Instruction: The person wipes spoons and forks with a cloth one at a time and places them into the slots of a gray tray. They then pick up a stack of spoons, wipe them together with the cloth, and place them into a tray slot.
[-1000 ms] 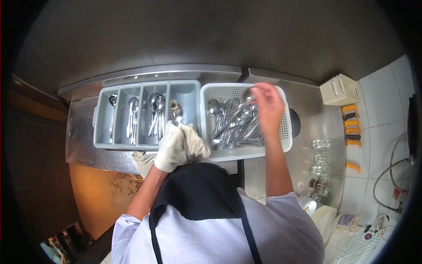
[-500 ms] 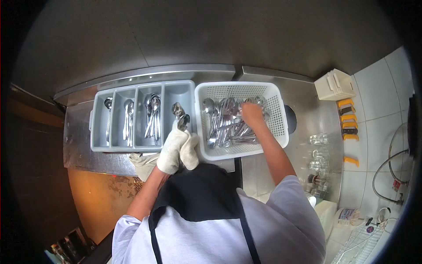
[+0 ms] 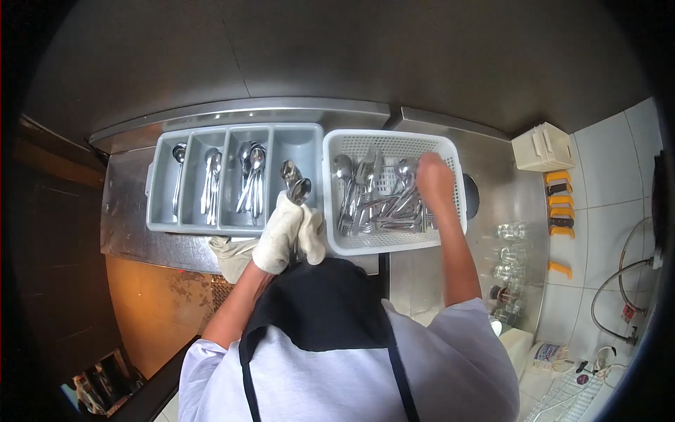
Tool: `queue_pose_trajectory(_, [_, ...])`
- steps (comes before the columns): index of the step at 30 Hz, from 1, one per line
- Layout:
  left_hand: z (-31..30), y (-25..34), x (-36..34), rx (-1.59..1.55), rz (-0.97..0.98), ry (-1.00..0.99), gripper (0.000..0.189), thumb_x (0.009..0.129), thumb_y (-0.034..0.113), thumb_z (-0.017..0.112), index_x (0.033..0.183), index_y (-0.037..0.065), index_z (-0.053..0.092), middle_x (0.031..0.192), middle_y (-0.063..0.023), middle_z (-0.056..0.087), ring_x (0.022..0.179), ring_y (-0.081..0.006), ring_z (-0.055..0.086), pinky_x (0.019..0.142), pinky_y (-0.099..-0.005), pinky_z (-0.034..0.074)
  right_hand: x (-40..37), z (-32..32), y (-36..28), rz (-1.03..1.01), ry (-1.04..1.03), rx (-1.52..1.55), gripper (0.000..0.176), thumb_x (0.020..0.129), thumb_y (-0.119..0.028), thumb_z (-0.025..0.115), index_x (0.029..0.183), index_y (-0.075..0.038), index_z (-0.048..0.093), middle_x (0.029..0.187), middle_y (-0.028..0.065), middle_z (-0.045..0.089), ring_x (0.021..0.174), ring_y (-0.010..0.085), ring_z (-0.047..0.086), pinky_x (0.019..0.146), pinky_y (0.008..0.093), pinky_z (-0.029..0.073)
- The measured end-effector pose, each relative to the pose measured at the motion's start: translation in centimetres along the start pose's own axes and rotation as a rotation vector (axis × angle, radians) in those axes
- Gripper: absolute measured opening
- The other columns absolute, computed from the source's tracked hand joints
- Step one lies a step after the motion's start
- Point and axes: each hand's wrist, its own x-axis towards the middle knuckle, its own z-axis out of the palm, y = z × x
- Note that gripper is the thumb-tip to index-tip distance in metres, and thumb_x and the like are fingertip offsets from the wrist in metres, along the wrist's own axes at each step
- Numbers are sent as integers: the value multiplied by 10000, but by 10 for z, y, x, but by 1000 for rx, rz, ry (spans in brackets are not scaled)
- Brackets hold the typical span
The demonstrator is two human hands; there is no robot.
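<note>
A pale cloth [image 3: 280,232] wraps my left hand [image 3: 285,235], which grips several spoons [image 3: 294,181] with their bowls upward, just in front of the grey divided tray [image 3: 191,229]. Spoons and other cutlery lie in three of the tray's compartments; the right one shows no cutlery. Beside the tray, the white perforated basket [image 3: 337,243] holds a pile of mixed forks and spoons [image 3: 380,197]. Over the basket's right part is my right hand [image 3: 435,179], its fingers closed; what they hold, if anything, is hidden.
Several clear glasses [image 3: 510,251] line the right side of the steel counter [image 3: 415,281]. A cream holder [image 3: 543,148] stands at the back right corner, near yellow-handled tools [image 3: 560,200] on the tiled wall. Another cloth [image 3: 232,259] hangs at the counter's front edge.
My right hand has moved to the right within the basket, and the cutlery pile has shifted. My left hand still holds the spoons. The view has shifted slightly.
</note>
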Motion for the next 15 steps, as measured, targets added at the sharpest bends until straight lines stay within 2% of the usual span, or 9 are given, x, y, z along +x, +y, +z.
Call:
queue_pose_trajectory(1, [-2,-4,1,-82,-28,-19,210,1025,232,556,1154,92,467,844,-19,548,761,-136,561,684,-312,487,3,-18,-2,4,80,47,127,942,-109,600,952,-31,700,918,216,719,802,416,694,744,482,550])
queue_pose_trajectory(4, [-12,-27,13,-245,-138,-103,172,1053,259,521,1048,97,465,819,-29,535,730,-149,540,662,-330,473,8,-81,-23,7,255,160,149,965,-148,651,975,-12,711,877,162,731,704,293,692,666,390,547])
queue_pose_trajectory(6, [-17,-39,23,-392,-194,-245,144,1051,219,512,998,90,476,833,-34,527,744,-151,540,685,-334,471,7,-111,-38,114,168,458,166,965,-170,681,1008,-19,734,878,120,736,707,203,686,642,330,543])
queue_pose_trajectory(7, [-26,-51,30,-408,-198,-259,179,1059,261,493,1004,91,485,848,-36,528,768,-158,537,714,-335,465,6,-121,-45,168,125,607,177,965,-181,695,1024,-22,746,879,99,739,708,158,683,630,300,541])
queue_pose_trajectory(10, [-73,-100,61,-452,-215,-303,310,1082,389,438,1022,95,511,894,-44,532,841,-177,529,800,-340,450,5,-135,-77,257,-191,988,196,957,-192,720,1064,-34,762,885,49,742,706,73,639,618,247,513])
queue_pose_trajectory(11, [-69,-100,61,-408,-208,-305,276,1070,359,458,1050,90,517,911,-44,542,853,-183,541,811,-343,455,6,-132,-91,251,-280,1004,197,956,-190,720,1074,-37,763,893,48,747,698,78,642,616,244,513])
queue_pose_trajectory(12, [-50,-82,53,-349,-202,-299,248,1058,329,479,1079,85,523,927,-45,553,864,-189,552,822,-347,460,8,-126,-107,246,-370,1018,200,956,-187,720,1084,-40,764,901,47,751,689,82,644,615,241,514])
queue_pose_trajectory(14, [-1,-35,30,-227,-183,-283,218,1034,268,521,1136,76,535,959,-47,573,887,-200,574,845,-353,470,10,-101,-130,97,-511,1053,210,985,-196,682,1098,-41,766,928,31,749,717,66,637,632,225,519])
queue_pose_trajectory(15, [17,-17,19,-174,-174,-282,219,1022,238,541,1164,72,541,976,-47,584,899,-206,586,856,-357,475,12,-89,-131,139,-526,1106,229,989,-212,675,1110,-39,761,932,33,752,714,68,643,630,222,519])
